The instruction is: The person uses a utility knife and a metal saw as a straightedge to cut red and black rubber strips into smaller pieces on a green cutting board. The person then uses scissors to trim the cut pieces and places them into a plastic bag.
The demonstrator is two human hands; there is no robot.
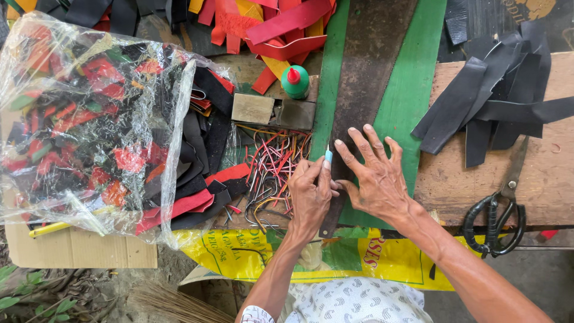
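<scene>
— What have you got there?

— A small pale-blue tool (327, 157), pinched tight in my left hand (310, 194), its tip on the dark strip (359, 90) lying along the green sheet (412, 84).

— And your right hand?

— My right hand (373, 176) is spread flat on that strip, gripping nothing, fingers just beside the tip.

— Any risk?

— I'd say a slip of the tool could nick those fingers, or the strip could skid. The wire clips (272, 170) and scissors (496, 218) lie close by.
</scene>
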